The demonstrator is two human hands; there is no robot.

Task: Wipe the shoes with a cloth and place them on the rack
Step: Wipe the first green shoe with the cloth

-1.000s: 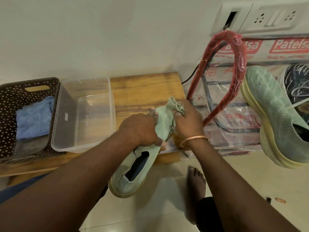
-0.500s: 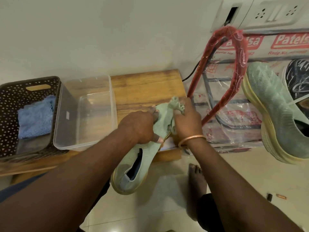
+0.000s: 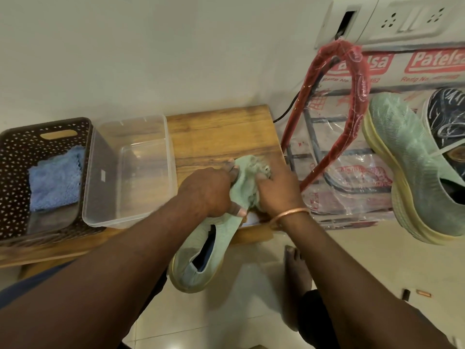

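A mint-green shoe point(image 3: 201, 253) leans with its toe on the wooden table point(image 3: 221, 132) and its heel hanging over the front edge. My left hand point(image 3: 208, 192) grips the shoe's upper from the left. My right hand point(image 3: 276, 192) presses a green cloth point(image 3: 254, 170) against the toe area. On the right, the plastic-wrapped rack point(image 3: 352, 157) with a red frame holds a second mint-green shoe point(image 3: 412, 167) and a dark patterned shoe point(image 3: 448, 117).
A clear plastic tub point(image 3: 105, 187) stands left of my hands, and a brown perforated basket point(image 3: 17, 157) with a blue cloth point(image 3: 55, 180) sits further left. My bare foot point(image 3: 297, 268) rests on the tiled floor below. A wall socket panel point(image 3: 392, 18) is above the rack.
My right hand with the cloth has slid slightly toward me along the shoe's toe. The shoe has shifted a little under my left hand's grip.
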